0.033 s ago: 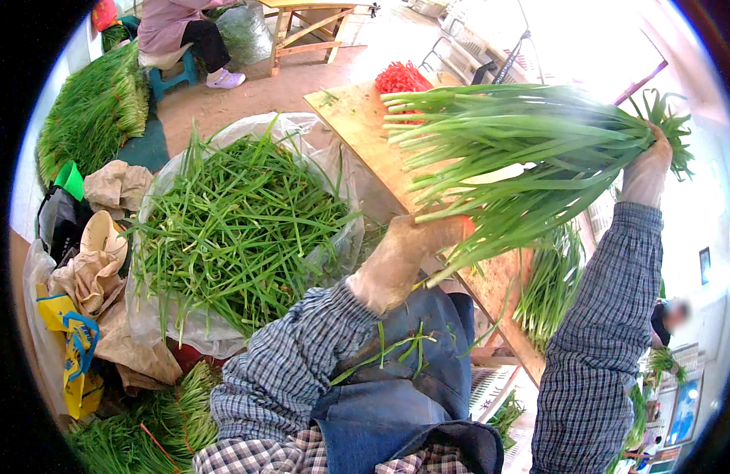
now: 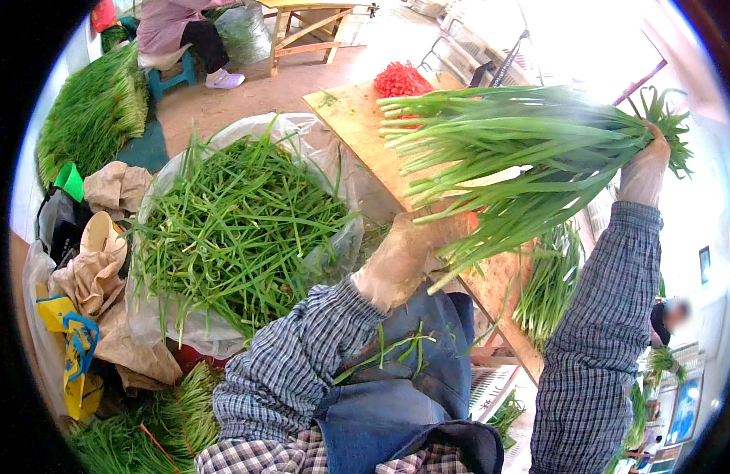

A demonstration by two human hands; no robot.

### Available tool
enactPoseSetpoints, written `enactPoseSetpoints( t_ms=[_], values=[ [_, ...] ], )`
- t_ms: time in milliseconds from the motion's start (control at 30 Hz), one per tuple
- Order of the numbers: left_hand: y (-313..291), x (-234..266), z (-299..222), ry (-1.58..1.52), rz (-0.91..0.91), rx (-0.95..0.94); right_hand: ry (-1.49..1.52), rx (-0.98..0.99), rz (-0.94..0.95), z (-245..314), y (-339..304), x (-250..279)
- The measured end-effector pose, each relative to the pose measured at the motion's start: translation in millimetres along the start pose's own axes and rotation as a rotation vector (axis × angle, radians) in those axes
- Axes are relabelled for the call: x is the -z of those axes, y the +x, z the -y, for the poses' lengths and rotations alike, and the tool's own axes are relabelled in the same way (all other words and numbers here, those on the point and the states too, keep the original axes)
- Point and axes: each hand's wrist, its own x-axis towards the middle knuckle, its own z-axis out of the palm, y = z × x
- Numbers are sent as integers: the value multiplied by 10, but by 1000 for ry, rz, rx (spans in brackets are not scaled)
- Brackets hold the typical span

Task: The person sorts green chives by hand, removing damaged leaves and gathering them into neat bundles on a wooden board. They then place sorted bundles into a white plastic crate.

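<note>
My right hand (image 2: 647, 164), in a thin see-through glove, grips a large bunch of garlic chives (image 2: 523, 138) near the leafy tips. The bunch is held sideways, its pale stalk ends fanned out to the left above a wooden board. Beneath the lower stalks is my left hand (image 2: 404, 253), gloved the same way. It reaches in against the hanging strands, and its fingers are mostly hidden behind them. A few loose green blades (image 2: 396, 347) lie on the dark blue apron over my lap.
A plastic-lined container heaped with loose leaves (image 2: 238, 229) stands at the left. The wooden board (image 2: 357, 130) bears a red heap of ties (image 2: 402, 79) and more chives (image 2: 550, 288). Stacked chives (image 2: 92, 114) lie far left, near a seated person (image 2: 171, 31). Crumpled brown paper (image 2: 116, 186) lies left of the container.
The bunch has shifted very slightly left with my right hand. My left hand has edged a little to the right under the stalks.
</note>
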Motion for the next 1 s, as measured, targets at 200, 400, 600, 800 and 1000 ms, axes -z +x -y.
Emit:
enactPoseSetpoints(
  t_ms=[200,400,600,800,1000],
  values=[
    [16,-8,65,46,-114,50,51,-45,-16,-72,163,52],
    [-125,-74,-62,208,-195,102,-17,9,-32,-132,74,47],
    [-162,178,-106,83,-186,-2,12,31,9,-85,-11,21],
    [0,145,-83,-150,-234,20,22,-6,-27,-67,-64,-75],
    [-12,174,11,65,-274,-50,26,-19,-9,-133,-7,-59]
  ],
)
